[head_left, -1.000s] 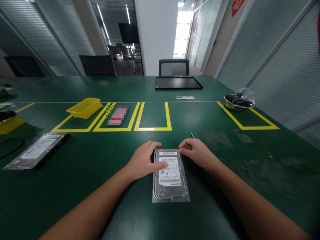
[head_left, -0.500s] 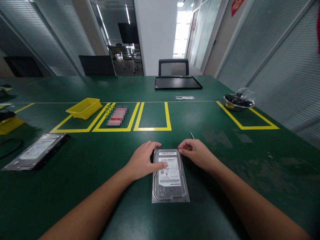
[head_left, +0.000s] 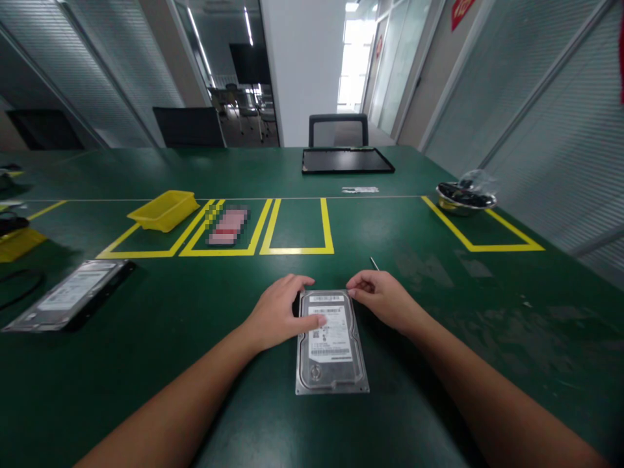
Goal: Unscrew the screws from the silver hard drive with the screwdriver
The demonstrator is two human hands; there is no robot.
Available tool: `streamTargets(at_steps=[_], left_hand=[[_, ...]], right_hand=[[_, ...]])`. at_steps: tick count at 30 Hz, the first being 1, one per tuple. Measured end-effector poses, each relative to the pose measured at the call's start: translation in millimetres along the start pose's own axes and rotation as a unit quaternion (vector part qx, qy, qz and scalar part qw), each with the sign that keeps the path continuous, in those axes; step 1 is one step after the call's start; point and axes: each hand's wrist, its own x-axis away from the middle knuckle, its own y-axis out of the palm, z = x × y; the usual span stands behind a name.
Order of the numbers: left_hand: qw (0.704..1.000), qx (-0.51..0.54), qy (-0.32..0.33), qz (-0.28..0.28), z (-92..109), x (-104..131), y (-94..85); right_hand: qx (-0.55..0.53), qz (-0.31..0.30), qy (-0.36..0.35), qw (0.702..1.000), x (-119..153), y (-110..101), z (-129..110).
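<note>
A silver hard drive [head_left: 332, 374] with a white label lies flat on the green table, its long side pointing away from me. My left hand [head_left: 283, 309] grips its far left part. The thumb presses on the label and the fingers reach round the far left corner. At the far right corner, my right hand [head_left: 383, 298] is closed in a pinch, its fingertips touching or very near the drive's edge. Whatever lies between those fingertips is too small or hidden to tell. A thin metal rod tip [head_left: 374, 263] shows just behind the right hand; the hand hides the rest.
Another hard drive [head_left: 73, 292] lies to the left. Farther back are a yellow tray [head_left: 166, 211], a blurred-out pink object [head_left: 229, 226] and yellow tape outlines [head_left: 297, 251]. A metal bowl [head_left: 465, 207] holding dark items stands at right; a black flat panel [head_left: 348, 161] lies at the back.
</note>
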Motion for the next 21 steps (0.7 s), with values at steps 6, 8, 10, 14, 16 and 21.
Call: streamTargets(at_steps=[6,8,10,14,16,21], left_hand=[[1.000,-0.004,0.000,-0.004,0.9,-0.5,-1.2],[1.000,-0.007,0.000,-0.003,1.5,-0.8,-1.3],[1.000,-0.008,0.002,0.000,2.0,-0.8,-1.3],[1.000,-0.004,0.003,0.001,2.4,-0.2,-1.3],[1.000,-0.003,0.003,0.003,2.5,0.3,-1.5],[1.000,-0.006,0.005,0.002,4.3,1.5,-1.9]], right_hand=[[0.003,0.014,-0.010,1.000,0.6,0.8,-1.0],[0.008,0.027,-0.016,0.999,0.7,0.2,-1.3],[0.011,0.040,-0.025,0.999,2.0,-2.8,-2.5],[0.103,0.107,-0.059,0.987,11.6,-16.2,-7.0],[0.259,0.162,-0.075,0.949,18.9,-23.7,-9.5],[0.523,0.155,0.016,0.838,32.6,-32.4,-14.2]])
